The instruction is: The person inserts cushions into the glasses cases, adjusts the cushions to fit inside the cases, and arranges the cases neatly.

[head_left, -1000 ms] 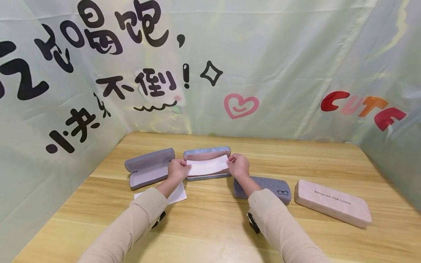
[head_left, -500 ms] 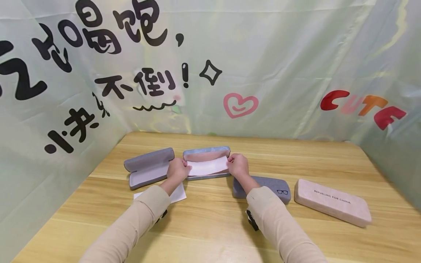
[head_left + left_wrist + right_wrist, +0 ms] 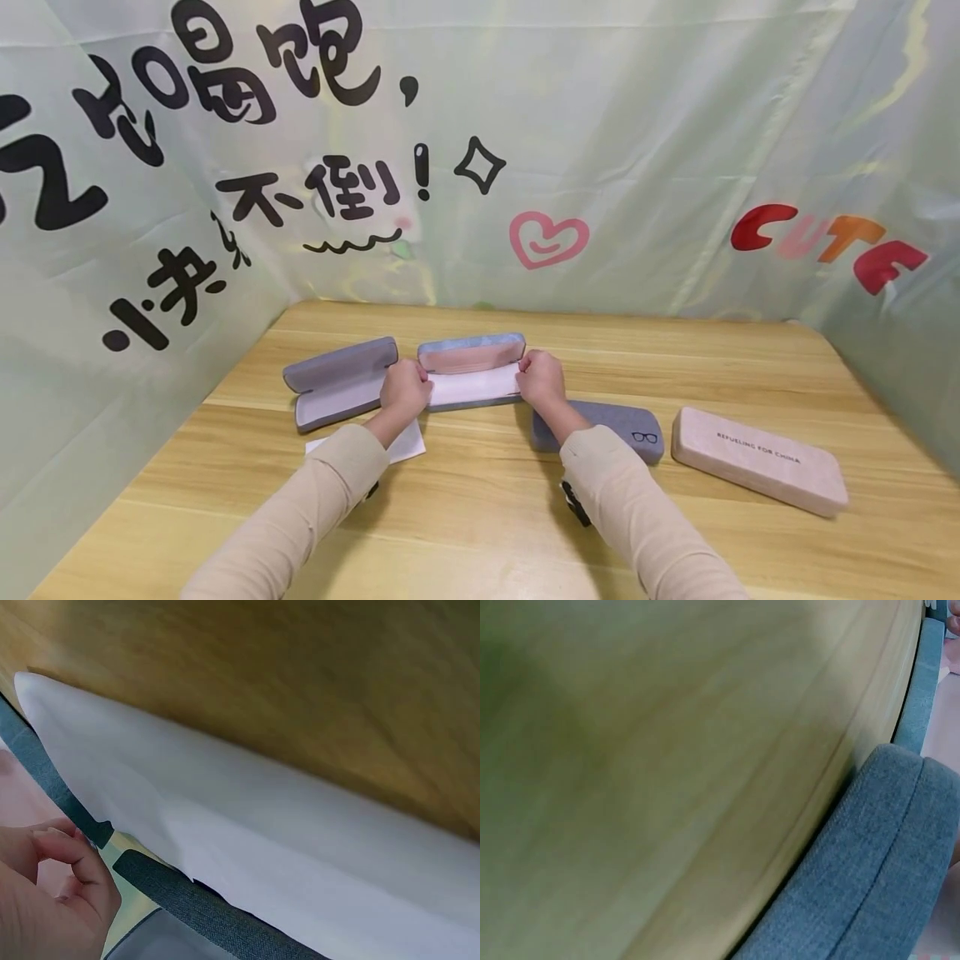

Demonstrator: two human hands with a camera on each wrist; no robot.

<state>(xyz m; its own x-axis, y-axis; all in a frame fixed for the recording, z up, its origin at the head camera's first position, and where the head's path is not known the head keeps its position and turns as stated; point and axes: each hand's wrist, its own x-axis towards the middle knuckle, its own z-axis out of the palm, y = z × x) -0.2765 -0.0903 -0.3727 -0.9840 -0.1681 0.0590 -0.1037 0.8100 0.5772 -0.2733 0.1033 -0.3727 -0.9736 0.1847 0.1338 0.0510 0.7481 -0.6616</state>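
Observation:
A blue glasses case with pink lining stands with its lid up at the middle of the table. Over its lower half lies a folded white cloth. My left hand pinches the cloth's left end, and my right hand holds its right end; both sets of fingertips are partly hidden in the head view. Thumb and fingers of the left hand show curled at the case's rim in the left wrist view. The right wrist view catches only slivers of skin at its right border.
Left of it is an open grey glasses case, with another white cloth on the table before it. A closed grey case sits under the right forearm. Further right lies a closed pink case. Fabric walls enclose the table.
The white cloth has gone down from in front of the case's opening into its lower half, and more pink lid lining shows. Both hands have dipped slightly with it.

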